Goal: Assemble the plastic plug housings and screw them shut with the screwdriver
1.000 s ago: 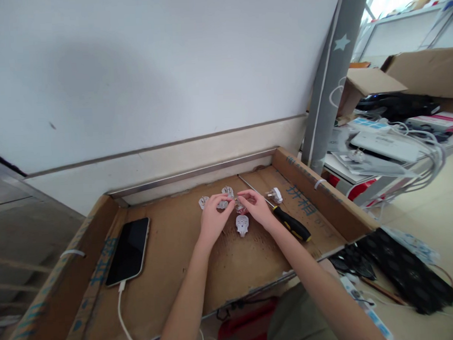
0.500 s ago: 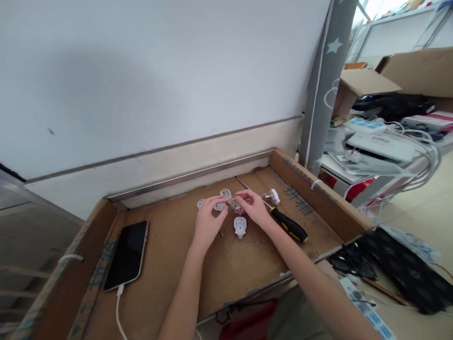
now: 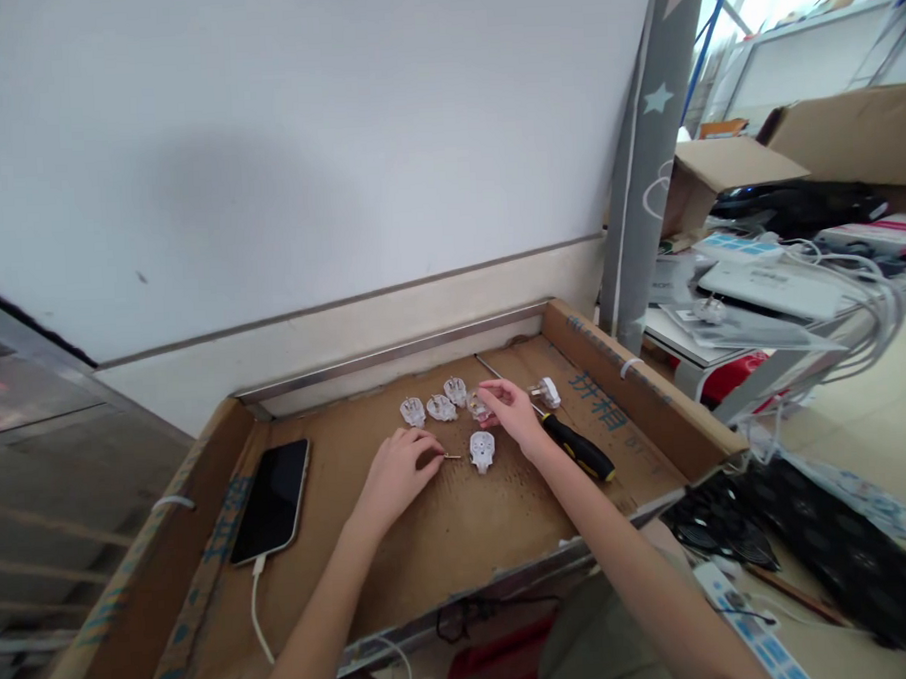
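The left hand (image 3: 403, 474) has just left the right hand (image 3: 512, 414); half a second ago the two were close together over the small plug parts, and now they are apart. The left one is lower and nearer the person, its thumb and forefinger brought together on the end of a small metal pin (image 3: 453, 457), which points from the fingertips toward the white plug shell (image 3: 483, 451). The pin also lies at a different angle than it did, so it seems to be picked up rather than merely touched.

The right hand stays where it was, with thumb and forefinger closed on a clear plug piece (image 3: 478, 406) just beyond the shell (the fingers hide part of it, so its far side is hard to read). I judge that the work is now shared out: one hand steadies the piece while the other deals with the pin.

With the left hand out of the way, three plug parts show in full: the left one (image 3: 412, 411), the middle one (image 3: 441, 408) and the far one (image 3: 455, 389), all prongs up on the cardboard tray (image 3: 507, 547). The screwdriver (image 3: 578, 446) lies beyond the right wrist, partly hidden, with a white plug (image 3: 547, 391) near its shaft. The phone (image 3: 272, 503) is well apart, on the left.
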{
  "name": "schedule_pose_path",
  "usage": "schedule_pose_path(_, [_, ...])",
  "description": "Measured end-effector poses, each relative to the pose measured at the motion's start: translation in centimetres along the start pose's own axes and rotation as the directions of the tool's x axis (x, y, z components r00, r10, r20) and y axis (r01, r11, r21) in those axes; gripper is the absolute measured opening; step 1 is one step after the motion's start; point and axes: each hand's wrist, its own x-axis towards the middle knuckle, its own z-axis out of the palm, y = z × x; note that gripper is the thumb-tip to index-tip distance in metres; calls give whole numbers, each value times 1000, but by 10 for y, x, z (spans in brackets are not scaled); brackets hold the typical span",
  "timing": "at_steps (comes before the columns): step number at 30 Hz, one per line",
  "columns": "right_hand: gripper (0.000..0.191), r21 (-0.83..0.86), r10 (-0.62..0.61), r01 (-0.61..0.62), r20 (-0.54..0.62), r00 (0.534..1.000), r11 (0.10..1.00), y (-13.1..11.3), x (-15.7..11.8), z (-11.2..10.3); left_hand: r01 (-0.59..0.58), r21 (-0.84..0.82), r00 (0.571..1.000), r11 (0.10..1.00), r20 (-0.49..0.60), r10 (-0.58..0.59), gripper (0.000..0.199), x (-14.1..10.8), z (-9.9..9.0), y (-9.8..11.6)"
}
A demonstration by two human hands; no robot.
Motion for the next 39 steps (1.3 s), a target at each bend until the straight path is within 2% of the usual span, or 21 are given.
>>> schedule_pose_path(8, [37, 111, 77, -79, 21, 997, 991, -5, -1, 1, -24, -63, 1000, 998, 3, 24, 13, 0, 5, 7])
schedule_pose_path(11, [38, 153, 90, -98, 60, 994, 983, -8, -3, 1, -16, -146, 1000, 989, -4, 16, 10, -2, 3, 11])
schedule_pose_path(15, [38, 190, 90, -108, 101, 991, 976, -11, -7, 1, 79, -410, 993, 909, -45, -107, 12, 4, -5, 15])
schedule_pose_path(17, [37, 203, 81, -104, 120, 989, 974, -12, -8, 2, 106, -544, 974, 832, -114, -198, 12, 15, -7, 15])
schedule_pose_path(20, [38, 208, 84, -113, 144, 986, 972, -13, -9, 3, 75, -665, 932, 743, -219, -290, 13, 38, -3, 18])
schedule_pose_path(22, [38, 207, 91, -121, 147, 985, 971, -13, -8, 3, 45, -647, 924, 761, -263, -278, 11, 50, 5, 20])
schedule_pose_path(24, [38, 211, 93, -123, 146, 985, 970, -12, -6, 2, 19, -555, 920, 832, -315, -231, 10, 56, 15, 23])
schedule_pose_path(28, [37, 220, 100, -132, 151, 983, 967, -10, -2, 1, -29, -395, 903, 918, -405, -146, 13, 54, 30, 26])
schedule_pose_path(34, [38, 226, 100, -141, 182, 978, 964, -6, -1, 1, -69, -269, 897, 961, -439, -58, 13, 47, 29, 25])
schedule_pose_path(39, [38, 236, 75, -124, 208, 975, 964, -4, -3, -3, -103, -167, 872, 981, -489, 8, 14, 44, 29, 25])
